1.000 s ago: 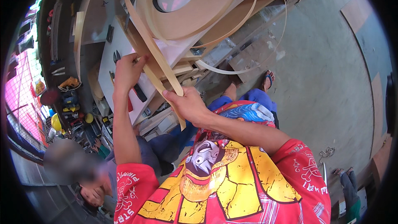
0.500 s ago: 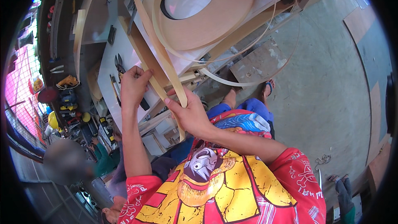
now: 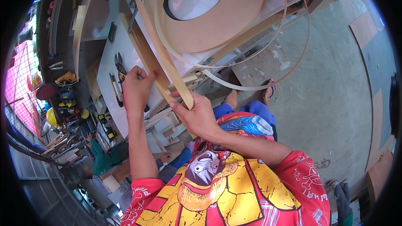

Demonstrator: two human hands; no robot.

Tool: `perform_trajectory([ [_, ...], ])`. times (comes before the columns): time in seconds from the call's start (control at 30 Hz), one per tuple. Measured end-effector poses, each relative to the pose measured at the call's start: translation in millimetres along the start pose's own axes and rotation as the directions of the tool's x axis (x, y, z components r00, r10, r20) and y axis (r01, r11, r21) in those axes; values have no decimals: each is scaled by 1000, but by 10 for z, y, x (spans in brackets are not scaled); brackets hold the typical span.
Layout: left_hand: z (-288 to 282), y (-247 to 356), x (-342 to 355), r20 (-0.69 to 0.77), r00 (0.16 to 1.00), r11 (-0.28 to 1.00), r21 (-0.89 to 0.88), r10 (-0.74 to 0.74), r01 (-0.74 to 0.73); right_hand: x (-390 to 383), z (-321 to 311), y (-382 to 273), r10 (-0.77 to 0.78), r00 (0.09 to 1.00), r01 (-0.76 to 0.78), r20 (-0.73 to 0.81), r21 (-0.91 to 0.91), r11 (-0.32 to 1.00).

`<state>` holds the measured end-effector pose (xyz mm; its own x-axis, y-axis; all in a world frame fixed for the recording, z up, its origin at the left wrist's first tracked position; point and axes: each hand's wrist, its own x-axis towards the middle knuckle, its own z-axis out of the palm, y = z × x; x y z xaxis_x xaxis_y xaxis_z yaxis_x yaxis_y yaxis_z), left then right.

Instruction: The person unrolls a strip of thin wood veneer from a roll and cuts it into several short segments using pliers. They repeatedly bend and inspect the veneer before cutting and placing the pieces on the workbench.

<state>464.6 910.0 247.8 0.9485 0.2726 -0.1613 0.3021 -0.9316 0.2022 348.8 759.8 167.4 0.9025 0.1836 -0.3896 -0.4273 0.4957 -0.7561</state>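
Observation:
Two long, pale wood-coloured strips (image 3: 157, 37) run side by side from the bench toward me. My right hand (image 3: 197, 116) is closed round their near ends, thumb on the left strip (image 3: 163, 90) and fingers round the other. Farther up, my left hand (image 3: 137, 86) is closed, thumb and fingertips pinched at the left strip's edge; the exact contact is partly hidden. Left of that hand, tin snips (image 3: 120, 63) and a slim knife-like tool (image 3: 115, 90) lie on the white bench top (image 3: 108, 69).
Ahead lies a broad flat wooden ring (image 3: 234, 21) with a round opening. A thin strip loops (image 3: 307, 37) out past the bench edge, over the floor. Tools crowd the left side, where a co-worker's green sleeve (image 3: 100, 159) shows. Someone's legs (image 3: 344, 201) stand at lower right.
My hands keep nearly the same hold; the right one sits slightly farther right and lower in the picture. At lower left, the co-worker's head has shifted downward.

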Motion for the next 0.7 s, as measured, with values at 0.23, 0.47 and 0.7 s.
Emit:
perform_trajectory([
  [0.23,-13,79,-68,-11,1000,999,49,-16,17,8,-7,54,-47,998,45,-30,-62,997],
  [0.47,15,73,-75,-41,999,998,71,1,2,28,-65,1,-51,998,50,-30,-33,998],
  [0.7,4,53,-67,-37,999,999,52,-11,13,27,-60,-24,-33,999,30,-39,-68,997],
])
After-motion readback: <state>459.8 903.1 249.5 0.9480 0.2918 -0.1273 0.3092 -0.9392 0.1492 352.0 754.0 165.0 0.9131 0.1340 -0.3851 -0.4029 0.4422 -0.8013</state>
